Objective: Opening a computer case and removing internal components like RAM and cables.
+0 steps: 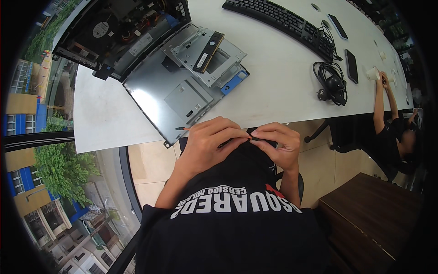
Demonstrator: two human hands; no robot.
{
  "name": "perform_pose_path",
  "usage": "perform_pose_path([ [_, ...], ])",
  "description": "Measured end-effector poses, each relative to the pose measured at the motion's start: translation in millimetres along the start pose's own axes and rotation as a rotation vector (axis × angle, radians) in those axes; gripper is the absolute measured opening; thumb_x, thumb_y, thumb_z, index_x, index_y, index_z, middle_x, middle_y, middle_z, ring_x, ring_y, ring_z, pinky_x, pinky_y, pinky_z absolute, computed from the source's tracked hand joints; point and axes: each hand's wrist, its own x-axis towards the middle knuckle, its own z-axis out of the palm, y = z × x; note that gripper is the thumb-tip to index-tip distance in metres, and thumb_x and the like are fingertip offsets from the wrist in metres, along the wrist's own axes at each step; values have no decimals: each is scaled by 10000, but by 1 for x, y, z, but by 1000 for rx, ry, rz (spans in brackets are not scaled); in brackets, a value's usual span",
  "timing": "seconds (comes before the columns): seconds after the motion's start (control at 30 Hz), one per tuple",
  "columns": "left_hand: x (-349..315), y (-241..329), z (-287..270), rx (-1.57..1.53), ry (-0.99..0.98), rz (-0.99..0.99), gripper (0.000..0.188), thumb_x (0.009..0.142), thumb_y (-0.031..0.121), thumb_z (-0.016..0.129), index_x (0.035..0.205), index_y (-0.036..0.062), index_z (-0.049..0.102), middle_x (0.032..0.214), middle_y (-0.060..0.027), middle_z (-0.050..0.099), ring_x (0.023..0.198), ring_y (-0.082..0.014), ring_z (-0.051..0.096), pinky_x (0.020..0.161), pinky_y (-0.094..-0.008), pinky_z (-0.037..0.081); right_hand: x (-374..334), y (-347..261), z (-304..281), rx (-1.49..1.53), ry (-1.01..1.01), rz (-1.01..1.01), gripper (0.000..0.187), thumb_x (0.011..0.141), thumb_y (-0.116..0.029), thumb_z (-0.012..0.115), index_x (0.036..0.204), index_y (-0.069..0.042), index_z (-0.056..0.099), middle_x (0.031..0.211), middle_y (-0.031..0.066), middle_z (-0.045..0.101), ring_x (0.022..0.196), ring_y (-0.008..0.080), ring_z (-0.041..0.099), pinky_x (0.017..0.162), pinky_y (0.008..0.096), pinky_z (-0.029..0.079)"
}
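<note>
A small, dark, slim object [252,137] showed only as a short black sliver, too tiny and too covered by fingers to make out its kind. It sat just below the middle of the frame, over the person's black printed shirt [237,201], just short of the near edge of the white rectangular tabletop [283,86].

The sliver lay between the two sets of fingertips, which met around it. The left hand [207,144] had its fingers curled closed and pointing right, its thumb and forefinger touching the object's left end. The right hand [278,144] pinched the other end, fingers bent and closed on it, thumb underneath.

Both forearms rose from the lower edge of the frame, elbows spread, wrists bent inward so the hands met at the chest.

Just beside the left knuckles, a thin screwdriver-like tool with an orange tip [181,129] rested on the edge of a grey sheet-metal computer side panel [159,91]. Above it, a silver metal drive bracket [205,55] carried a black memory stick [209,51], with an opened black computer case [118,32] in the upper left. A black keyboard [283,23], a coiled black cable [331,82] and two dark phones [351,66] lay in the upper right, near another person's arm [378,102].
</note>
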Motion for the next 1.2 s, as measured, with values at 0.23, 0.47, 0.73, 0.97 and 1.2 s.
perform_pose_path([
  [0.23,4,1,1,-59,-28,-6,201,764,-5,834,940,52,757,875,-49,716,747,-193,685,619,-302,530,-1,4,0,-9,37,38,229,761,20,840,979,-46,815,938,92,772,795,169,745,691,266,584],
  [0.47,4,0,4,-30,-77,-22,194,775,-17,819,948,40,751,892,-58,719,757,-203,687,632,-310,535,-9,11,5,-25,90,56,233,761,14,841,983,-51,816,923,87,772,796,175,745,697,270,584],
  [0.73,7,3,13,7,-96,-81,199,792,-10,817,972,36,745,885,-65,711,746,-210,703,638,-308,553,-7,17,-6,78,27,119,213,778,36,835,983,-11,803,948,117,774,869,197,751,784,291,584],
  [0.97,9,4,1,1,-84,-93,185,779,20,841,940,49,754,888,-62,715,748,-199,704,642,-294,557,-1,18,-12,111,-24,70,217,769,51,836,971,-7,782,978,118,767,869,197,746,778,293,585],
  [1.2,3,0,-1,44,-91,-53,182,765,29,848,922,65,765,860,-40,733,742,-187,692,631,-300,541,2,9,-4,170,-86,132,212,772,67,818,960,-12,760,988,108,758,864,184,737,764,285,586],
])
